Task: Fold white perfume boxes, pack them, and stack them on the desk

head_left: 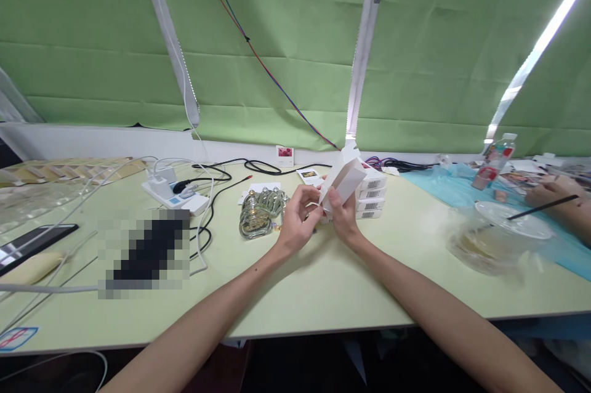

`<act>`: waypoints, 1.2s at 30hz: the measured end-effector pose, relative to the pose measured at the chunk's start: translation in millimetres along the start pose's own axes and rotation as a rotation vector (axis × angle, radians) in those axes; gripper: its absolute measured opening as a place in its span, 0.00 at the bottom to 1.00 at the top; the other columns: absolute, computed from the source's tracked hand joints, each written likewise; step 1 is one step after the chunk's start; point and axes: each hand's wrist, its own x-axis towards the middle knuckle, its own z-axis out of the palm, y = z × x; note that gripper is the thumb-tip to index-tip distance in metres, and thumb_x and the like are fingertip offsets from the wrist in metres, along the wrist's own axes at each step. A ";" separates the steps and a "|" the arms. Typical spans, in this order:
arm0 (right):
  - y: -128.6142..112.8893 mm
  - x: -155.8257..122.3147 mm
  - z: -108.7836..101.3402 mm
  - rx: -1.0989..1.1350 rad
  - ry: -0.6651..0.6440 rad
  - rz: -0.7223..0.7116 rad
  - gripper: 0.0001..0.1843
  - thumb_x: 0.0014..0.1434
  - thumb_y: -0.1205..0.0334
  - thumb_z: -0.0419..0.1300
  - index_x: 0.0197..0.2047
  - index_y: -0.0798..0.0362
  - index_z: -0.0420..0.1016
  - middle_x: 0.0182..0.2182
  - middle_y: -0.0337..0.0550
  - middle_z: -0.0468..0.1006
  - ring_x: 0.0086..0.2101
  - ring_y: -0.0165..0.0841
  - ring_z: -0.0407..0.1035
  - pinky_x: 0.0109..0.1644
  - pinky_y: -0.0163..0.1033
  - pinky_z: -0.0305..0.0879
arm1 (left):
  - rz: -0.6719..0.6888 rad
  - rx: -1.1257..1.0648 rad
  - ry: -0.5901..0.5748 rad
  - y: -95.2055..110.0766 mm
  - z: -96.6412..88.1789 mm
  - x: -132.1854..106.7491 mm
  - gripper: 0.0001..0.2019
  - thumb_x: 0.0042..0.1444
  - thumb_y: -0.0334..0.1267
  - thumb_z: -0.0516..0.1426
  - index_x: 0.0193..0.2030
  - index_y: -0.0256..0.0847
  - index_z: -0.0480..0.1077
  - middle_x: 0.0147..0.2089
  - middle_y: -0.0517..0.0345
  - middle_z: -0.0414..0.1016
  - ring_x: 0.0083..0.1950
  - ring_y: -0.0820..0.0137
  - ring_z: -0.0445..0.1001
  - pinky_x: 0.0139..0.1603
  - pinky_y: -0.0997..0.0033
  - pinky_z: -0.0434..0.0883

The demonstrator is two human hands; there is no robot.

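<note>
A white cardboard box (349,182) with a flap standing up at its far end is tilted above the table. My right hand (342,211) grips it, thumb across its near face. The fingers of my left hand (300,215) are closed in a pinch at the box's left lower edge, on what seems to be a flap. Behind the right hand stands a stack of white boxes (370,193) with barcodes on their ends. Left of my left hand, several clear glass bottles (256,217) sit close together on the table.
A power strip (161,191) with plugs and loose cables lies to the left, near a blurred-out dark object (150,251) and a phone (37,242). On the right are a lidded plastic cup (494,236) with a straw, a bottle (494,162), and another person's hand (556,193).
</note>
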 end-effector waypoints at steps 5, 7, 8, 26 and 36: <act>-4.5 0.1 1.8 0.019 0.014 0.025 0.26 0.54 0.37 0.62 0.45 0.47 0.65 0.33 0.40 0.76 0.33 0.35 0.72 0.35 0.40 0.71 | 0.018 0.002 -0.027 -4.8 -0.9 -0.3 0.12 0.57 0.37 0.59 0.47 0.43 0.64 0.44 0.54 0.69 0.44 0.68 0.73 0.43 0.67 0.76; -5.0 -0.2 2.0 0.022 0.015 0.029 0.26 0.54 0.37 0.62 0.46 0.47 0.66 0.34 0.40 0.76 0.34 0.36 0.72 0.36 0.41 0.72 | 0.031 0.030 -0.029 -5.2 -0.4 -0.6 0.12 0.57 0.36 0.59 0.47 0.43 0.64 0.44 0.54 0.69 0.44 0.68 0.73 0.43 0.67 0.76; -4.6 -0.3 1.7 0.019 0.014 0.030 0.26 0.54 0.37 0.62 0.47 0.47 0.66 0.35 0.41 0.77 0.35 0.36 0.72 0.36 0.41 0.72 | 0.036 0.049 -0.028 -5.1 -0.1 -0.7 0.13 0.56 0.35 0.59 0.47 0.43 0.64 0.44 0.54 0.69 0.44 0.68 0.73 0.43 0.67 0.76; -0.1 -0.2 -0.7 0.006 -0.031 -0.017 0.22 0.56 0.41 0.63 0.44 0.46 0.62 0.35 0.38 0.75 0.36 0.34 0.72 0.36 0.39 0.71 | 0.049 0.113 -0.029 -3.8 1.0 -0.7 0.12 0.58 0.33 0.58 0.48 0.43 0.64 0.44 0.55 0.70 0.44 0.70 0.74 0.44 0.69 0.75; -0.8 0.6 0.0 -0.001 -0.030 0.000 0.25 0.54 0.38 0.63 0.42 0.47 0.62 0.35 0.39 0.74 0.36 0.35 0.71 0.38 0.41 0.70 | 0.039 0.067 -0.026 -5.3 2.1 -1.4 0.11 0.59 0.33 0.58 0.48 0.43 0.63 0.43 0.55 0.70 0.44 0.69 0.73 0.43 0.69 0.74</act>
